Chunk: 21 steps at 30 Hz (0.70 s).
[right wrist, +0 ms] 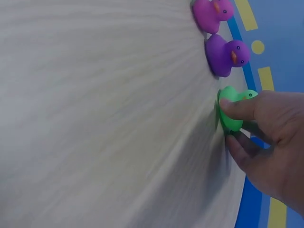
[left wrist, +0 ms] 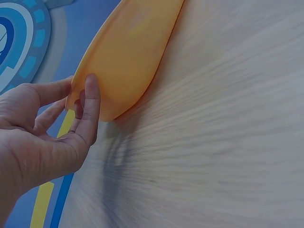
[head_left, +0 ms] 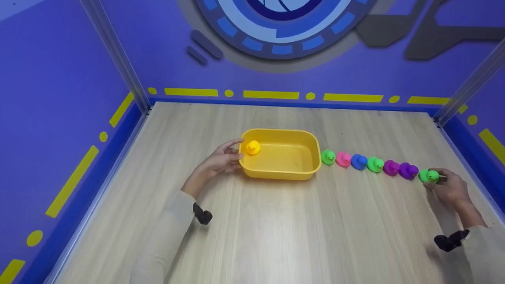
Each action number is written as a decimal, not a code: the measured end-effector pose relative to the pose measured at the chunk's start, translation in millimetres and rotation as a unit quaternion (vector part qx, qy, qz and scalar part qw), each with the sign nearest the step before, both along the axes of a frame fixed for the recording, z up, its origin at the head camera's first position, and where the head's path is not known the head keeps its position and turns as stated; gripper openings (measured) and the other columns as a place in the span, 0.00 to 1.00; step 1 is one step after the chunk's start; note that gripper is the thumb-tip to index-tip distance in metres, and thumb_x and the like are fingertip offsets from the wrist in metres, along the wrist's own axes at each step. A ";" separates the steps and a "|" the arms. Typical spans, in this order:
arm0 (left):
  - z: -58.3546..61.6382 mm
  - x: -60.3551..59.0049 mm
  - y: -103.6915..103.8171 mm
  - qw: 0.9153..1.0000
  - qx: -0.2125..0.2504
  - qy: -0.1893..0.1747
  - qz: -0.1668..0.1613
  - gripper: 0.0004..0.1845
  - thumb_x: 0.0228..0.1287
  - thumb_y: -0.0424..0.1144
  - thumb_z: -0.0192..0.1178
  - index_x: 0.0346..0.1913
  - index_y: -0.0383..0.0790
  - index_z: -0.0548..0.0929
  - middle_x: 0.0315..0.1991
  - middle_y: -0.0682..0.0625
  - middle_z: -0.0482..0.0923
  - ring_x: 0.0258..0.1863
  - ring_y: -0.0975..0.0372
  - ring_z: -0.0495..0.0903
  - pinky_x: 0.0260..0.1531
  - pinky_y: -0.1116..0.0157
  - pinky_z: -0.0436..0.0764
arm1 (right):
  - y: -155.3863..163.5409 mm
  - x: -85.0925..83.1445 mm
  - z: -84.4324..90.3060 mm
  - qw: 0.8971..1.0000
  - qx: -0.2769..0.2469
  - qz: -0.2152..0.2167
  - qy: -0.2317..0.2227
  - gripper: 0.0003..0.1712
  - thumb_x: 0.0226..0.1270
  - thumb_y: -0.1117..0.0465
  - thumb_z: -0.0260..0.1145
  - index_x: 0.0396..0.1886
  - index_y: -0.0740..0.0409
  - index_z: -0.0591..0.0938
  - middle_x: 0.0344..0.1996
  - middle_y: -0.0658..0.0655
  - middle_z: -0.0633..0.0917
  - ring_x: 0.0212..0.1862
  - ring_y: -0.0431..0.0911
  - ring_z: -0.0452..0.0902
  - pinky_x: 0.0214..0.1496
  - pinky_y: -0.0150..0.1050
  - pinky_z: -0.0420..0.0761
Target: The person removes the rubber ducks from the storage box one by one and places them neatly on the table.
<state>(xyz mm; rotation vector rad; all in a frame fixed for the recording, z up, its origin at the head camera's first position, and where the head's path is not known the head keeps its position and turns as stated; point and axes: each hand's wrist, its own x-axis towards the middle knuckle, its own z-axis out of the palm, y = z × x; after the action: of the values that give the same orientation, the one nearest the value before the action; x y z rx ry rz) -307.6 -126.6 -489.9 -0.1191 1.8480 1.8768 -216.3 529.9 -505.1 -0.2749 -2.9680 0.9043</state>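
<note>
A yellow plastic tub (head_left: 307,167) stands mid-table with one yellow duck (head_left: 253,147) inside at its left end. My left hand (head_left: 236,150) rests against the tub's left corner, with the thumb (left wrist: 90,102) flat on the tub's outer wall (left wrist: 128,52) and the fingers fairly straight at the rim. A row of toy ducks runs rightward from the tub. My right hand (head_left: 432,182) pinches the last one, a green duck (head_left: 429,175), which sits on the table. In the right wrist view the thumb lies on the green duck (right wrist: 231,107) and the fingers are below it.
The row holds a green duck (head_left: 328,157), a pink one (head_left: 343,159), a blue one (head_left: 358,161), another green (head_left: 375,164), a magenta one (right wrist: 212,12) and a purple one (right wrist: 225,53). Purple walls enclose the wooden table (head_left: 276,236) on three sides, and the right wall is close to the row's end.
</note>
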 end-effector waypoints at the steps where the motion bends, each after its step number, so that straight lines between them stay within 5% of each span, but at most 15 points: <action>1: -0.2 -0.2 0.4 1.000 0.000 0.000 0.000 0.32 0.71 0.31 0.63 0.73 0.61 0.71 0.59 0.44 0.68 0.50 0.54 0.80 0.63 0.53 0.83 | -0.6 -1.3 0.1 1.000 0.001 0.000 0.003 0.32 0.70 0.65 0.67 0.66 0.80 0.68 0.61 0.87 0.70 0.62 0.80 0.68 0.58 0.71 0.73; 7: 0.4 0.0 0.7 1.000 -0.005 -0.004 0.006 0.31 0.70 0.31 0.63 0.71 0.62 0.73 0.60 0.44 0.68 0.50 0.54 0.80 0.61 0.54 0.84 | -4.9 -6.8 -0.8 1.000 0.011 0.003 0.025 0.33 0.67 0.65 0.70 0.64 0.82 0.70 0.60 0.87 0.71 0.62 0.80 0.67 0.59 0.71 0.70; 13: 1.0 0.5 -0.2 1.000 0.000 0.002 0.002 0.32 0.70 0.30 0.63 0.72 0.60 0.73 0.57 0.45 0.68 0.48 0.55 0.80 0.62 0.53 0.83 | -4.8 -8.2 1.2 1.000 0.000 0.002 0.000 0.35 0.65 0.71 0.66 0.68 0.80 0.66 0.62 0.88 0.68 0.63 0.80 0.67 0.60 0.71 0.71; 18: 0.2 0.1 -0.5 1.000 0.011 0.019 -0.009 0.33 0.71 0.28 0.61 0.75 0.55 0.70 0.51 0.47 0.68 0.44 0.57 0.80 0.62 0.51 0.83 | -5.4 -8.4 0.9 1.000 0.001 -0.010 -0.003 0.36 0.68 0.63 0.69 0.69 0.78 0.67 0.62 0.85 0.71 0.61 0.76 0.70 0.49 0.47 0.75; 21: -0.6 -0.4 -0.4 1.000 0.015 0.022 -0.011 0.33 0.71 0.28 0.61 0.75 0.53 0.69 0.50 0.48 0.67 0.44 0.57 0.80 0.63 0.50 0.82 | -6.7 -8.9 0.6 1.000 -0.003 -0.021 -0.007 0.35 0.70 0.62 0.68 0.69 0.77 0.67 0.62 0.84 0.72 0.61 0.75 0.70 0.50 0.51 0.77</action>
<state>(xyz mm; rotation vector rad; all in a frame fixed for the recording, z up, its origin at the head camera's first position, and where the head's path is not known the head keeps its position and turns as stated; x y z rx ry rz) -307.9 -127.0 -490.5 -0.0483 1.8408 1.9059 -225.2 523.2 -504.5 -0.3426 -2.9613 0.9115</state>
